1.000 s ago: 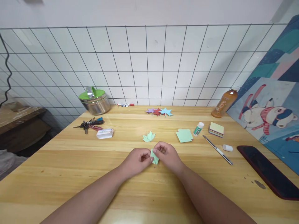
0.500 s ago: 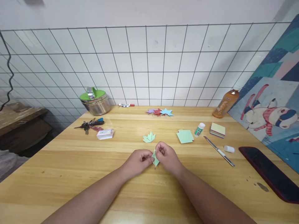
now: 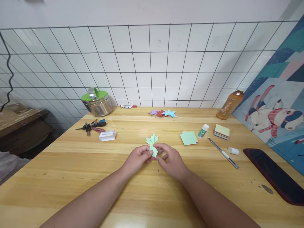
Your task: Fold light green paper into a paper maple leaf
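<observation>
A small folded piece of light green paper (image 3: 154,151) is raised off the table between my hands. My left hand (image 3: 139,157) pinches its left side, thumb in front and fingers behind. At its right edge my right hand (image 3: 171,160) has curled fingers and thumb on the paper; the exact contact is partly hidden. Just behind it lies a pointed green paper leaf piece (image 3: 152,138), partly covered by the held paper in this view. Farther right rests a small stack of green paper squares (image 3: 189,138).
Purple, red and blue paper leaves (image 3: 169,113) lie near the tiled wall. On the right are a glue stick (image 3: 203,131), its cap (image 3: 233,150), a utility knife (image 3: 223,152), a notepad (image 3: 221,131), bottle (image 3: 230,105) and phone (image 3: 273,174). Keys (image 3: 91,126), an eraser (image 3: 107,136) and a pot (image 3: 97,106) stand left.
Both hands have lifted the folded paper slightly away from me, toward the green leaf piece. The right hand's pinch has loosened from the top and moved to the paper's right edge.
</observation>
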The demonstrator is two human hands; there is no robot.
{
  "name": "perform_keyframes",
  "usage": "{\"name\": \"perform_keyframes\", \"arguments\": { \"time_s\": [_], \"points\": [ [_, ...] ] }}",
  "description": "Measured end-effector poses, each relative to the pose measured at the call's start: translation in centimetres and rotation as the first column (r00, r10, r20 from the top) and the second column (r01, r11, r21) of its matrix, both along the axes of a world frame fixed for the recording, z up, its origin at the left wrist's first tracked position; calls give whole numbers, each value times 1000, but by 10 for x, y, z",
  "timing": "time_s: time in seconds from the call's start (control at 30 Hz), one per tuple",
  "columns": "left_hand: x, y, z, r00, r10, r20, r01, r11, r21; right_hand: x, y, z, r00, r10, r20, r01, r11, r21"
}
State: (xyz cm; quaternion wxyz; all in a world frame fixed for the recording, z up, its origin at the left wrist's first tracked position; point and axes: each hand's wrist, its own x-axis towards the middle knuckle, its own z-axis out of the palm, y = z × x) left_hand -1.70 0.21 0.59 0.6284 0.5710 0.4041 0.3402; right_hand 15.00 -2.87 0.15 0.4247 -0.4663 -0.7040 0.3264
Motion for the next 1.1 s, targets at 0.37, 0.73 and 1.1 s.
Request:
{"name": "perform_keyframes", "arguments": {
  "time_s": [0.37, 0.73, 1.1],
  "points": [
    [0, 1, -5, 999, -33, 7, 33, 999, 26, -2, 3, 1, 990, -115, -76, 107, 989, -98],
    [2, -2, -6, 996, -50, -76, 60, 987, 147, -6, 4, 5, 955, -139, -263, 72, 966, -249],
    [1, -2, -7, 972, -25, -233, 86, 963, 255, -2, 9, -2, 919, -79, -386, -116, 882, -457]
  ]
}}
